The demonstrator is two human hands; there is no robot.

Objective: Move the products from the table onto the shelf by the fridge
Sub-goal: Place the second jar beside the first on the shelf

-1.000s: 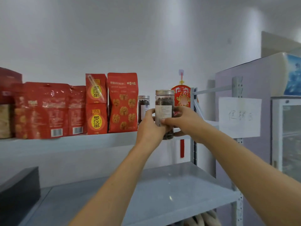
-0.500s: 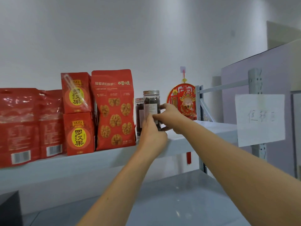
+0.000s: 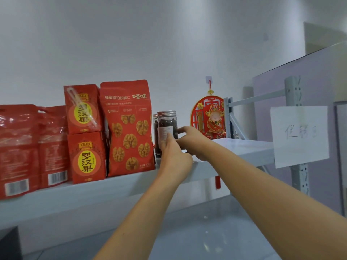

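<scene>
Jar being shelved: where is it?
Head view, centre: the jar is at the upper shelf, held by left hand and right hand, beside a second jar, right of the walnut bag.

Only the person's two arms are seen. The left forearm (image 3: pixel 135 218), which comes from the bottom centre of the frame, is bare along its whole visible length, and so is the left hand (image 3: pixel 172 156) near the middle. The right forearm (image 3: pixel 272 199) fills the lower right corner and looks much thicker there, close to the wide lens; it is bare too, like the right hand (image 3: pixel 195 141). The fingers (image 3: pixel 183 129) are slim. The nails are too small to judge.
</scene>
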